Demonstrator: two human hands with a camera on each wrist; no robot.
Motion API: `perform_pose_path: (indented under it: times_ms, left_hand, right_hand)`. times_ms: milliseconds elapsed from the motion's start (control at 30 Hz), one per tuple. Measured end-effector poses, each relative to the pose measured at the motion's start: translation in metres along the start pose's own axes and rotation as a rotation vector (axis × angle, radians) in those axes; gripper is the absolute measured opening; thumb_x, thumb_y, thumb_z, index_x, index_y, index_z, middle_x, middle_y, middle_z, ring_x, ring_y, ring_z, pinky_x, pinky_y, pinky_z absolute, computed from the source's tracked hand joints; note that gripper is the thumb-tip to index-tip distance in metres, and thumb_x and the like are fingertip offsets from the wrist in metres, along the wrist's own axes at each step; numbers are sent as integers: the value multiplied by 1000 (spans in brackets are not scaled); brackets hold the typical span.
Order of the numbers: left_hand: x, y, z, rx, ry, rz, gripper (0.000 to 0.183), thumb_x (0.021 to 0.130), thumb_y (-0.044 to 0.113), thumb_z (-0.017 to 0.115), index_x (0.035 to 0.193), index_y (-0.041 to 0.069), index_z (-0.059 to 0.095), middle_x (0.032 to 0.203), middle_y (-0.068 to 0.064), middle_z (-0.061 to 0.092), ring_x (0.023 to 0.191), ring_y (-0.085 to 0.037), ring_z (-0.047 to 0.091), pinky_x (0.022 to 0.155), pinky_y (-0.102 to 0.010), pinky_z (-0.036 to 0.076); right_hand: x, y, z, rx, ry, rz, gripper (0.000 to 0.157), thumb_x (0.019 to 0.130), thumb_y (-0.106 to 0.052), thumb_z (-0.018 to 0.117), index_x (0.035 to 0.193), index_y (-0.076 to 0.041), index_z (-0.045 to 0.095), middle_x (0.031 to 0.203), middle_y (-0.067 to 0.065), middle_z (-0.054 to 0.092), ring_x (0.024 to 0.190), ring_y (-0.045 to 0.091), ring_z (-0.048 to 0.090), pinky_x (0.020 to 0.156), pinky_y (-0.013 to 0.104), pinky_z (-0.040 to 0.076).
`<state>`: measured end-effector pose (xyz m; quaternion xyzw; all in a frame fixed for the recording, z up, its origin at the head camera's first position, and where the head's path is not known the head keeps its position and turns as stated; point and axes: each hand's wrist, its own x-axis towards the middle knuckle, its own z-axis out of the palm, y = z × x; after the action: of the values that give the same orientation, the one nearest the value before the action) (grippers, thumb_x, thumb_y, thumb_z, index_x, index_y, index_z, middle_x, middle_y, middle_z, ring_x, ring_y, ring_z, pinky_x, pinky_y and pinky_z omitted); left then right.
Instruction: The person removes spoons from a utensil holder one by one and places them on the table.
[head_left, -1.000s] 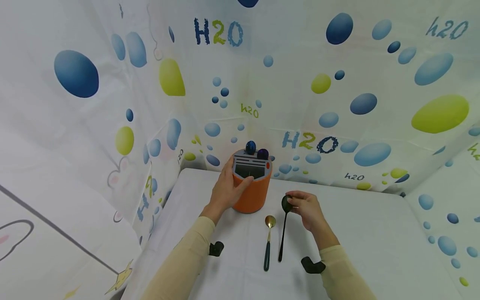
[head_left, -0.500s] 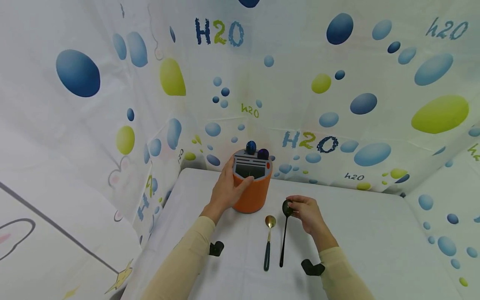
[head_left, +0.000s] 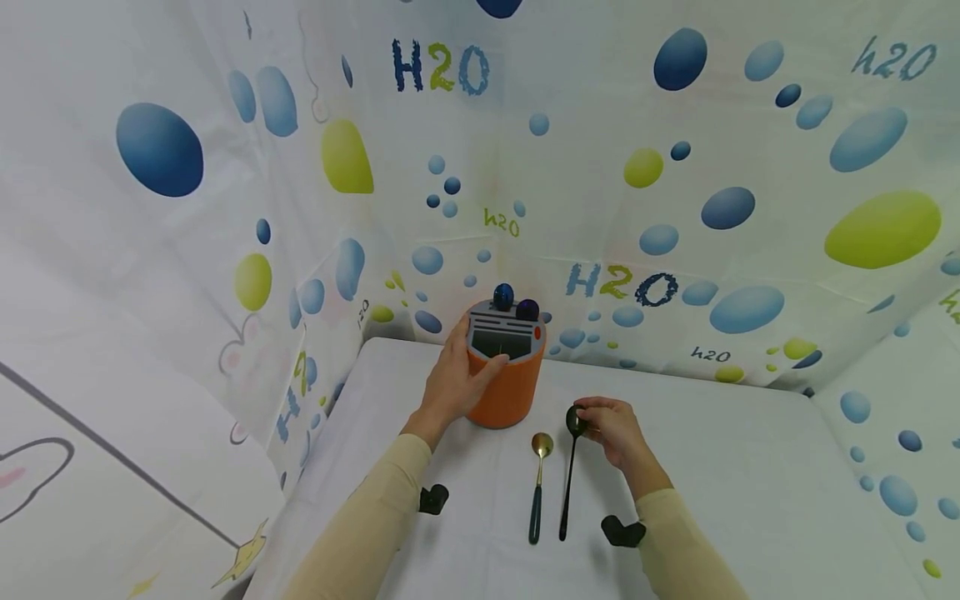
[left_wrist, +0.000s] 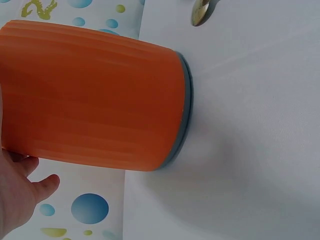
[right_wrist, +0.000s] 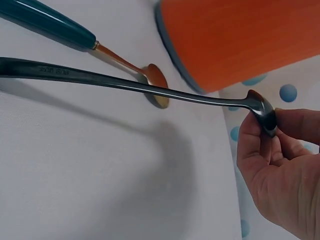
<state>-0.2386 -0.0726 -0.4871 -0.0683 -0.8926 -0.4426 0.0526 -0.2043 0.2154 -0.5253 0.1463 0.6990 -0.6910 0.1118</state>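
My left hand (head_left: 452, 375) holds an orange round canister (head_left: 504, 393) upright, fingers along its left side and thumb across the front of its grey top panel. Two shiny balls, one blue (head_left: 503, 296) and one purple (head_left: 527, 309), sit at the panel's back. To the right, my right hand (head_left: 617, 429) pinches a long black spoon (right_wrist: 190, 96) by its bowl. The handle points back toward me, and its shadow falls on the cloth in the right wrist view. Between canister and black spoon lies a gold spoon with a dark green handle (head_left: 536, 515).
White cloth (head_left: 720, 500) covers the table. Behind it and along both sides hangs a white sheet printed with blue and green dots (head_left: 585, 167). The canister stands near the table's back edge. A black piece (head_left: 623, 532) shows by the right sleeve.
My right hand has drawn the black spoon slightly back toward me, so its handle end now reaches about level with the gold spoon's. The left hand and canister have stayed put.
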Motion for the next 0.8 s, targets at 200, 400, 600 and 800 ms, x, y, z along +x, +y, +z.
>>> perform_pose_path:
  times_ms: [200, 400, 600, 800]
  left_hand:
    - [0, 0, 1, -6, 15, 12, 102, 90, 82, 53, 168, 36, 6, 171, 1, 27, 151, -28, 40, 121, -59, 38]
    - [-1, 1, -2, -4, 6, 2, 103, 89, 83, 51, 168, 35, 5, 171, 0, 26, 151, -29, 39, 121, -59, 37]
    - [-1, 1, -1, 3, -2, -9, 104, 89, 85, 49, 168, 34, 3, 172, 0, 25, 153, -30, 37, 122, -59, 36]
    - [0, 0, 0, -2, -2, -5, 104, 89, 85, 50, 168, 35, 2, 172, 0, 24, 153, -30, 37, 121, -61, 36]
  right_hand:
    - [2, 6, 0, 0, -2, 20, 34, 97, 3, 62, 128, 17, 61, 104, 11, 71, 83, 15, 67, 75, 28, 59]
    - [12, 18, -1, 4, 17, 45, 32, 96, 3, 62, 125, 16, 64, 103, 11, 70, 81, 13, 67, 72, 26, 59]
    - [19, 33, 1, -40, 30, 59, 32, 97, 2, 62, 125, 17, 63, 102, 11, 72, 81, 10, 66, 71, 24, 57]
    - [17, 42, 4, -167, 55, 39, 28, 100, -3, 63, 123, 12, 66, 120, 23, 69, 86, 15, 65, 74, 28, 58]
